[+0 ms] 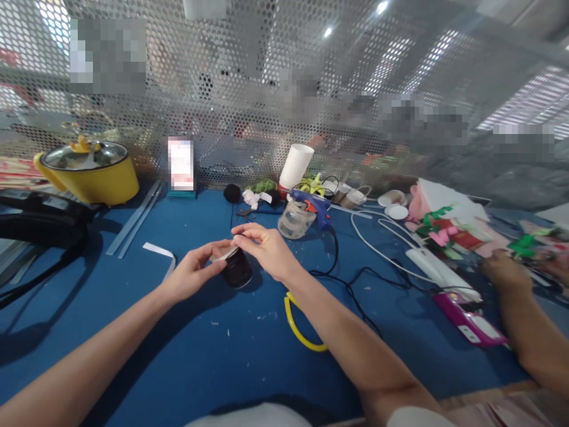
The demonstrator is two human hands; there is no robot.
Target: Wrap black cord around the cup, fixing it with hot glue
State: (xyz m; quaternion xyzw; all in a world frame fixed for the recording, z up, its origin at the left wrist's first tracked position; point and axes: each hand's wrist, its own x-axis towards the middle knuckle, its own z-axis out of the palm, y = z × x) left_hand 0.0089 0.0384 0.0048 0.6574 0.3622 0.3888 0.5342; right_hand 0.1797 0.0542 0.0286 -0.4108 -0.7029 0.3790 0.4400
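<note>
A small cup covered in black, apparently wound yarn, with a pale rim, is tilted just above or on the blue table; I cannot tell if it touches. My left hand grips its rim side between thumb and fingers. At the top of the cup, my right hand is pinched closed, where a thin black strand of yarn meets its fingertips. That strand leads back to a black yarn ball. Fingers partly hide the cup's opening.
A blue glue gun rests on a glass jar, its cord trailing right. Behind stand stacked paper cups. A yellow pot and phone are left. Another person's hand is near paper scraps at right.
</note>
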